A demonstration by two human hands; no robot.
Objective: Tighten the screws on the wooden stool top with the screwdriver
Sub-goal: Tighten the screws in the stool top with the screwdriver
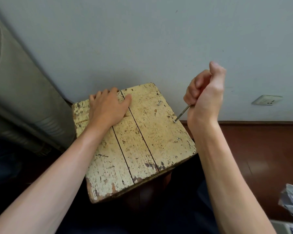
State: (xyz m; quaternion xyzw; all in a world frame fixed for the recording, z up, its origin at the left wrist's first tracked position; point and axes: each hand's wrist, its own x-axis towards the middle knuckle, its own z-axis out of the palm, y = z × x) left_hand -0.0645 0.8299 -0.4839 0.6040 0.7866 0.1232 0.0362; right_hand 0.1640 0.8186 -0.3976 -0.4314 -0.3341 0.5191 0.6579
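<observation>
Wooden stool top (142,141), made of 3 planks with chipped cream paint, fills the middle of the view, beside a pale wall (142,39). The left hand (107,108) lies flat on the far left part of the top, fingers straight and slightly spread, pressing down. The right hand (205,97) is raised beyond the right edge, fingers curled tight around the screwdriver (183,113). Its handle is hidden inside the fist, and only the thin metal shaft shows. The shaft slants down and to the left, with its tip on the middle screw (174,121) near the right edge. A far screw (159,103) stands partly proud of the wood, while a near screw (178,138) looks seated flat.

The main risk appears to be the slant. A tip meeting the head at an angle can ride out of the recess, chew the head or skid across the plank. This screw sits close to the plank's edge, so hard driving may split the old wood. The far screw seems to lean and may go in crooked. The left hand is well apart from the tip, so a slip seems unlikely to reach it.
</observation>
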